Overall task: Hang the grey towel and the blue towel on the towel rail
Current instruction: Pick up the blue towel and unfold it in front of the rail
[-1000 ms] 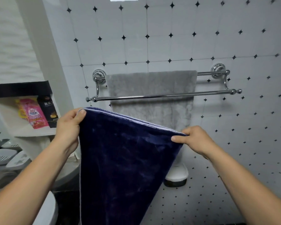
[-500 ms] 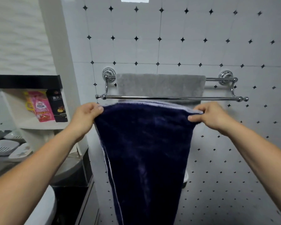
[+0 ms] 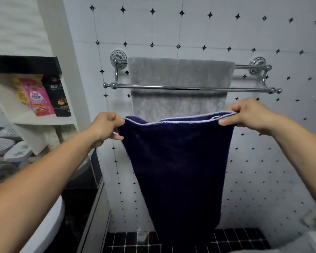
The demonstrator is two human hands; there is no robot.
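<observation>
The blue towel [image 3: 177,167] hangs folded between both hands, below and nearer than the chrome double towel rail [image 3: 190,87] on the tiled wall [image 3: 226,30]. The left hand [image 3: 106,127] has its grip pinched tight on the towel's upper left corner, thumb under, fingers over. The right hand [image 3: 248,114] has its grip closed on the upper right corner, slightly higher than the left, so the pale-stitched top edge slopes up to the right. The two layers gape a little along that top edge. The towel's lower end tapers down toward the black-tiled floor [image 3: 128,241].

The grey towel [image 3: 179,75] is draped over the far bar of the rail, against the wall; the near bar crosses in front of it, bare. On the left, a white shelf [image 3: 44,120] holds a pink packet [image 3: 36,97] and a black packet [image 3: 57,95] standing side by side.
</observation>
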